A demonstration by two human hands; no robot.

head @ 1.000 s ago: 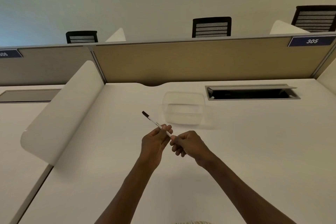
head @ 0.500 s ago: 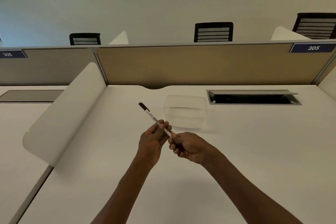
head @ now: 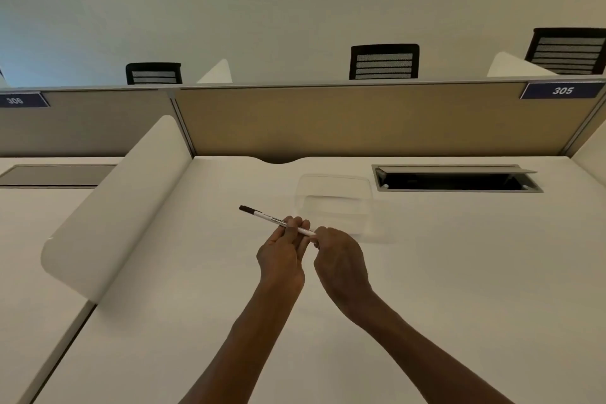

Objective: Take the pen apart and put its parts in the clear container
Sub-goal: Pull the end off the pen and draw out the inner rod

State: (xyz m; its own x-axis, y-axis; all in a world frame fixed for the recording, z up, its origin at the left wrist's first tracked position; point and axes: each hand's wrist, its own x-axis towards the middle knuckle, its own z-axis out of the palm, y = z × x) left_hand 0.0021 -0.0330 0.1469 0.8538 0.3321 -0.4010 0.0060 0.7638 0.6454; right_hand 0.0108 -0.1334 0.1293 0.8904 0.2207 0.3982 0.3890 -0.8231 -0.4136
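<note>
The pen (head: 277, 220) is held in the air above the desk (head: 459, 272), its long axis going from the dark tip at upper left down to the right, where its near end goes into the right hand (head: 339, 259). The left hand (head: 283, 256) has its fingers closed around the middle of the barrel, and the right fingers are pinched on the end; both look firmly closed. The clear container (head: 334, 203) stands just behind the hands, nearer to the right one, so I judge the pull must go along this axis.
</note>
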